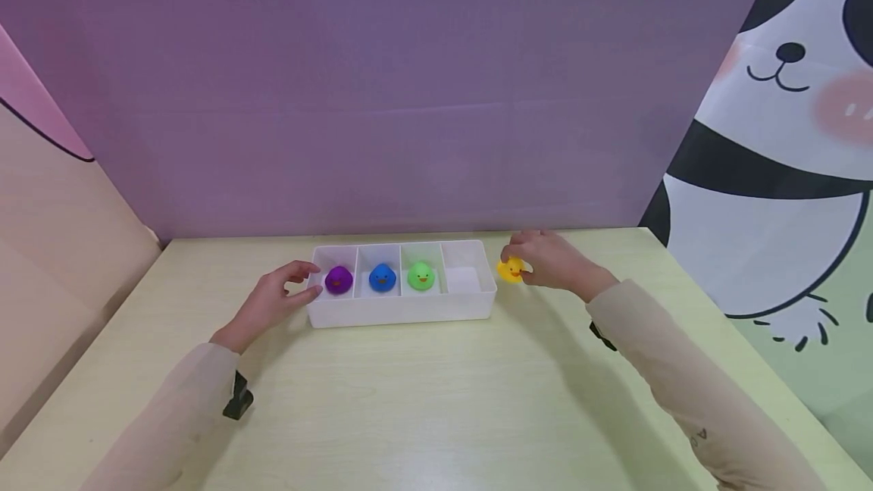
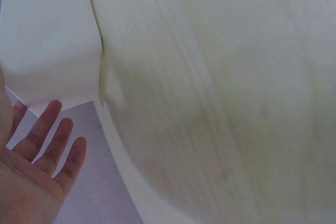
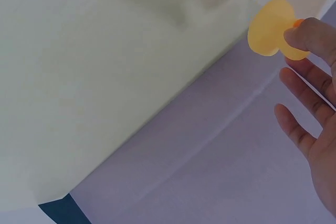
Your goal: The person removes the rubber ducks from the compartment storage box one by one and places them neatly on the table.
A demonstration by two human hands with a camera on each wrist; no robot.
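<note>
A white tray (image 1: 402, 311) with four compartments stands on the table. From the left, they hold a purple duck (image 1: 338, 279), a blue duck (image 1: 383, 277) and a green duck (image 1: 420, 276); the rightmost compartment (image 1: 464, 279) is empty. My right hand (image 1: 546, 258) pinches a yellow duck (image 1: 510, 270) just off the tray's right end, also seen in the right wrist view as the yellow duck (image 3: 273, 29). My left hand (image 1: 276, 300) rests against the tray's left end with fingers relaxed; its fingers (image 2: 50, 140) are straight beside the tray wall (image 2: 50, 40).
The pale yellow-green table (image 1: 423, 400) stretches toward me in front of the tray. A purple backdrop (image 1: 382, 97) stands behind it, with a panda panel (image 1: 784, 135) at the right and a beige panel (image 1: 61, 233) at the left.
</note>
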